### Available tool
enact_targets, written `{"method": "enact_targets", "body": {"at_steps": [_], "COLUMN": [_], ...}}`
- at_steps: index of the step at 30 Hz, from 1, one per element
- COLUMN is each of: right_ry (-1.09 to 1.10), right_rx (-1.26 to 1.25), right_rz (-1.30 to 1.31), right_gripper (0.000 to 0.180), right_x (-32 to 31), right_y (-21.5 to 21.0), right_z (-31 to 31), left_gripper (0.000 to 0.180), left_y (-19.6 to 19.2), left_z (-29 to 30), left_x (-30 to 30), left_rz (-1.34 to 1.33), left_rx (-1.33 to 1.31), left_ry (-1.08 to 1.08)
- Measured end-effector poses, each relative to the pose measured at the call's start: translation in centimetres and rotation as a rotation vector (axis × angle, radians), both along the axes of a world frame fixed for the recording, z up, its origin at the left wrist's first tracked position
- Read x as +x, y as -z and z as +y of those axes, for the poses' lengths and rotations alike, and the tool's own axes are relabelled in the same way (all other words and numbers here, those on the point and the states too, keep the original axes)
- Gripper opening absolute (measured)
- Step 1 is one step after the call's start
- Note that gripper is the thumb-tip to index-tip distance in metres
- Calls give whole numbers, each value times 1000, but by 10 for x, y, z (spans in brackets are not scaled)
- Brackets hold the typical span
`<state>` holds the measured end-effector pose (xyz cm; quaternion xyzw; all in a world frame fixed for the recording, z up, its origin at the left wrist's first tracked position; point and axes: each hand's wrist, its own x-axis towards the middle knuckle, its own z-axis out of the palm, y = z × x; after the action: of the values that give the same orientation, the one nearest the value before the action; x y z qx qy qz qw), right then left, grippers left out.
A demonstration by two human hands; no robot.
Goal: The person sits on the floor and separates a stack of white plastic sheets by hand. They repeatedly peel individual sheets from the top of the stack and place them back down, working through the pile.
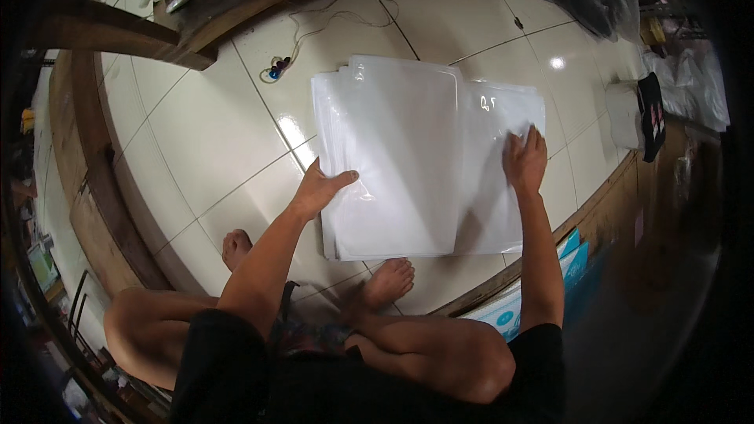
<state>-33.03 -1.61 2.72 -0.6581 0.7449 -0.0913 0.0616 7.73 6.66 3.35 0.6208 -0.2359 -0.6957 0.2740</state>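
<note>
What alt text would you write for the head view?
A seated person's left hand grips the edge of a stack of white plastic sheets on a white tiled floor, while the right hand presses flat on it.

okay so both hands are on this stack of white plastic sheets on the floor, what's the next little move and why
Probably lift the top sheet with the left hand: its thumb is already hooked over that sheet's left edge, while the right hand lies flat on the lower stack, pinning it to the tiled floor.

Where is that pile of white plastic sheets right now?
In the head view, the pile of white plastic sheets lies mid-frame on the tiled floor, between the left hand and right hand.
</note>
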Motion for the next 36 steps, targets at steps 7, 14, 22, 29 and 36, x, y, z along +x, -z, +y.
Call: {"method": "enact_targets", "body": {"at_steps": [7,14,22,29,36], "right_ry": [-1212,-1293,-1024,-669,173], "right_rx": [44,179,314,479,535], "right_rz": [-322,-310,64,465,718], "right_gripper": [73,81,79,73,59], "right_x": [255,231,65,-99,-192], "right_y": [-13,-8,-24,-36,-59], "right_z": [32,30,32,68,101], "left_gripper": [44,52,50,49,41], "left_y": [31,20,-2,5,8], "left_z": [12,10,3,3,3], "left_x": [19,9,0,1,0], "left_rz": [161,51,-19,4,0], "left_rx": [-68,-100,-9,-13,-9], "left_ry": [95,17,-34,-6,-17]}}
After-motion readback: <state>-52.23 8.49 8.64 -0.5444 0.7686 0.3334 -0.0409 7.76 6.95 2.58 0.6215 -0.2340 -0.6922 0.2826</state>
